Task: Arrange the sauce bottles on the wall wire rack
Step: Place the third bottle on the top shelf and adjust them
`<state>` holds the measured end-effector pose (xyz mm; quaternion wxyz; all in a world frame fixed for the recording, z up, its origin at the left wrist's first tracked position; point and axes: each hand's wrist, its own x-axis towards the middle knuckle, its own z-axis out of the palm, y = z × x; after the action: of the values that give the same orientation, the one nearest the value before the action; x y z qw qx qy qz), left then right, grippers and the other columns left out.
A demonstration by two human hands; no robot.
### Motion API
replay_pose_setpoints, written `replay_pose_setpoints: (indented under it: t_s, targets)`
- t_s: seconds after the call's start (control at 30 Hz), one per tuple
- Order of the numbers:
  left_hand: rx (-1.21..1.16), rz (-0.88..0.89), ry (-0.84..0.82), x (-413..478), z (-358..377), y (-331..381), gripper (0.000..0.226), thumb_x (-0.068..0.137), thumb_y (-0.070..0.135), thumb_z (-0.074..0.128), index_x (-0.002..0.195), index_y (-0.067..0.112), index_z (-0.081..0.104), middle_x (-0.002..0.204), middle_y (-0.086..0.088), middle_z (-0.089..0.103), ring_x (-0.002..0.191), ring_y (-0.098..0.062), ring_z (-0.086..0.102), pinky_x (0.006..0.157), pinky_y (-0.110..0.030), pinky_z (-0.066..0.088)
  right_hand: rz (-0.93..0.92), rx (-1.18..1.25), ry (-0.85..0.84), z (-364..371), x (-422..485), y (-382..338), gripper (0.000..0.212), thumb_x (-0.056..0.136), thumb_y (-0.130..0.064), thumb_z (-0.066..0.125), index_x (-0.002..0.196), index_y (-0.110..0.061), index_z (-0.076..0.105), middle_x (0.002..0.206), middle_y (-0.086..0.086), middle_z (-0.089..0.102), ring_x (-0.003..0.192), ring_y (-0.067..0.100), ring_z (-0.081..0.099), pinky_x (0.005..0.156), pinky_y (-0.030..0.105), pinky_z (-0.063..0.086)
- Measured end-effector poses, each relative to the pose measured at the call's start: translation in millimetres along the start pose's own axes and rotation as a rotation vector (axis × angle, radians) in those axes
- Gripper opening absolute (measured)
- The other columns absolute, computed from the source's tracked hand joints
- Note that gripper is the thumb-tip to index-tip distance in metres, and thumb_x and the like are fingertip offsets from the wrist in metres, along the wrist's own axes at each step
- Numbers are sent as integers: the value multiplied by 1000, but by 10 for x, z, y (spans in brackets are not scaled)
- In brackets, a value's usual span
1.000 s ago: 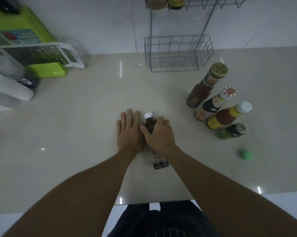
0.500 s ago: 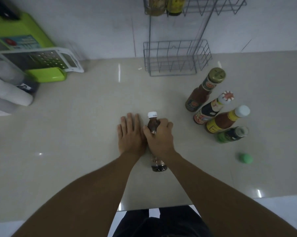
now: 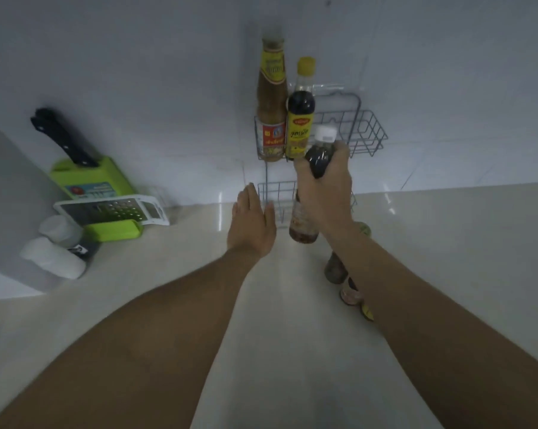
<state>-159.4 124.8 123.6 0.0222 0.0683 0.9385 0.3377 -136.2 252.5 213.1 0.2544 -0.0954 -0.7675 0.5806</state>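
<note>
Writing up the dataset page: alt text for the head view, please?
A person's right hand lifts a white-capped dark sauce bottle toward a wall wire rack, whose upper basket already holds two bottles on its left side. The left hand is open and empty above the counter, and more bottles stand behind the right forearm.
</note>
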Motion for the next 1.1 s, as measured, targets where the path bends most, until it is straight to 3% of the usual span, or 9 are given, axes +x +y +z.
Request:
replay_pose_setpoints:
  t_s: [0.13,0.37,0.5,0.53,0.67,0.77,0.87,1.0,1.1]
  targets:
    - [-119,27,122,383,-279,295,65,109,41,23,162,12,0,172,-5,3,158,-25,10,127,-40,15,-140,40,98,-142,619,-314,35,85,-19,59,115,-17,41,99,6,57,89,21,62,75,35,54]
    - [-212,28,162,718,-455,666,56,109,31,29,161,13,15,163,-11,32,143,-34,41,114,-43,37,-356,-24,149,-157,1371,-563,47,89,-17,59,126,2,38,112,9,42,108,29,50,91,30,46]
    - [-237,21,186,729,-431,672,45,107,26,34,150,13,32,147,-11,51,125,-35,56,104,-48,47,-363,-80,57,-67,1495,-461,47,92,-15,57,129,5,36,114,9,35,106,21,43,85,4,35]
    - [-229,25,190,732,-431,670,43,107,25,35,148,14,34,145,-10,53,123,-34,57,102,-47,48,-337,-78,24,-46,1515,-400,47,92,-15,56,129,5,35,115,9,34,106,20,43,86,5,36]
    - [-213,28,183,753,-430,640,41,107,27,34,146,15,37,141,-10,55,121,-32,58,98,-41,46,-262,-87,-102,-34,1579,-301,44,87,-24,44,126,-12,30,118,10,34,116,36,47,100,47,46]
    - [-232,28,161,758,-432,625,42,108,27,33,148,15,35,143,-10,54,123,-32,58,102,-43,47,-279,-167,-129,-88,1660,-281,45,81,-34,40,123,-25,25,119,15,38,117,40,48,99,56,46]
    - [-215,27,150,762,-442,621,44,108,27,34,150,14,33,145,-10,53,124,-33,57,106,-46,48,-246,-151,-176,-92,1697,-235,49,83,-36,42,127,-25,24,125,22,40,116,42,49,97,59,47]
    - [-208,28,137,758,-450,633,43,108,27,36,149,15,34,144,-10,54,124,-33,58,107,-49,48,-251,-192,-219,-99,1628,-282,54,90,-20,49,138,-7,27,128,19,40,117,32,49,101,50,47]
    - [-210,10,119,748,-474,660,43,108,27,37,149,16,33,145,-9,54,126,-33,58,109,-47,47,-248,-215,-227,-101,1575,-169,59,84,-29,56,136,-14,32,124,15,47,115,31,53,96,51,51]
